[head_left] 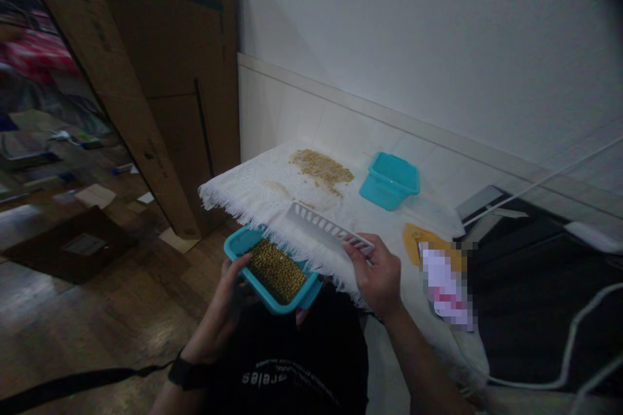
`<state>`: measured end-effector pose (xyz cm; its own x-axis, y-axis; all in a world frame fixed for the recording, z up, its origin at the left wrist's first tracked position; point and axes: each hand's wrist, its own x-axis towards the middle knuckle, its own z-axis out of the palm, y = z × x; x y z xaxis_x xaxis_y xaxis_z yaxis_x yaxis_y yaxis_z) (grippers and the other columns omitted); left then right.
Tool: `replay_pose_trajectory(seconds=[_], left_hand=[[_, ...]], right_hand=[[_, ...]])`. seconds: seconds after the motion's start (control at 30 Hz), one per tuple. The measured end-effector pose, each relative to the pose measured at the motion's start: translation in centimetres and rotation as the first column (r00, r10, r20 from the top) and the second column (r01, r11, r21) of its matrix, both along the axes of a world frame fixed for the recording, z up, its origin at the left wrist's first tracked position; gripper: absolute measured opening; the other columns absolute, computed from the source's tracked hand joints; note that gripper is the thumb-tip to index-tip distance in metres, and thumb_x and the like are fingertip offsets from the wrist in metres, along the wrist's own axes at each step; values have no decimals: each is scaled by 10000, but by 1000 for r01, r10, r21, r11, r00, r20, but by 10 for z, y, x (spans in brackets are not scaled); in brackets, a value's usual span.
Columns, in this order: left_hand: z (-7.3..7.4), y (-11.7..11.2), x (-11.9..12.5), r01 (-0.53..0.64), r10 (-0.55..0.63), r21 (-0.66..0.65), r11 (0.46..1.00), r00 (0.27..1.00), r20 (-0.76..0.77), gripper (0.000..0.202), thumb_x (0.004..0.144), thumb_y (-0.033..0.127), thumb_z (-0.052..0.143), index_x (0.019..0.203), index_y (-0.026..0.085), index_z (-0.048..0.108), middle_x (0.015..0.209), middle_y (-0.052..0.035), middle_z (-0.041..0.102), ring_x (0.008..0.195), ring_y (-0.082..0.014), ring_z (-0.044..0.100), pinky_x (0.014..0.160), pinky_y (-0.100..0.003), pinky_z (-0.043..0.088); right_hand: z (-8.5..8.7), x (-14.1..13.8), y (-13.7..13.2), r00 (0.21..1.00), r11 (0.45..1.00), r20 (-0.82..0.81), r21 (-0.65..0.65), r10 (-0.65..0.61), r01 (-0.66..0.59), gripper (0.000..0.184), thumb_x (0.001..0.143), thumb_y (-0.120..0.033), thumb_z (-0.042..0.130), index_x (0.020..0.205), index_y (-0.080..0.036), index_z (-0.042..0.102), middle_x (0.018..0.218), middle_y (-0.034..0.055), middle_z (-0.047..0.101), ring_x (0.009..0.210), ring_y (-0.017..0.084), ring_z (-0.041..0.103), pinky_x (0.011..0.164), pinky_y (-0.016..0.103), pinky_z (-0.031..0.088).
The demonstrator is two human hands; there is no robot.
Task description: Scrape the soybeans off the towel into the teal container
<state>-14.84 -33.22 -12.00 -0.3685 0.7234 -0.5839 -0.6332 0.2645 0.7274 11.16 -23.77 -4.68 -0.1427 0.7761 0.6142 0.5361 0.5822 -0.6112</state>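
My left hand [237,282] grips a teal plastic container [280,307] by its left side, thumb over the rim, below the front edge of the white cloth. Greenish-yellow beans [280,270] cover its bottom. In my right hand [382,272] is the end of a white slotted plastic strip [325,227], held just above the cloth's fringed edge. A loose pile of tan beans or grains [321,167] is spread on the white fringed cloth [238,188]. Behind and to the right stands a second teal container [390,183].
A tall cardboard box [185,78] stands at the left, and a white wall [413,32] runs behind the table. At right lie a yellow packet [413,243], a dark surface [525,298] and a white cable [564,356].
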Motion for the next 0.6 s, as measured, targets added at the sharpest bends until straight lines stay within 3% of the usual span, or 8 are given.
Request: replay_pose_trajectory(seconds=[0.17,0.33,0.6], left_hand=[[-3,1,-1,-3,3,1,1000,1000,26,795,673,606,964,1352,327,657,1147,-82,798,1074,-375,800,710,-409,611],[-5,2,-1,1,-1,4,1000,999,38,720,703,586,949,1307,335,648,1104,-73,770,1105,-381,783,712,-409,606],[-1,1,0,1,-1,-10,1000,999,38,813,614,605,971,1306,345,631,1061,-60,750,1074,-381,771,715,-420,598]], right_hand=[[-7,13,27,972,971,-8,47,-234,234,365,1006,-592,654,1003,-238,742,744,44,812,604,245,754,563,303,537],[-15,18,30,970,970,24,31,-243,242,408,1005,-625,637,1004,-235,756,723,40,793,592,244,732,572,310,524],[-17,19,26,977,977,-3,-5,-214,214,371,999,-600,662,1004,-238,741,721,32,794,598,238,736,573,304,533]])
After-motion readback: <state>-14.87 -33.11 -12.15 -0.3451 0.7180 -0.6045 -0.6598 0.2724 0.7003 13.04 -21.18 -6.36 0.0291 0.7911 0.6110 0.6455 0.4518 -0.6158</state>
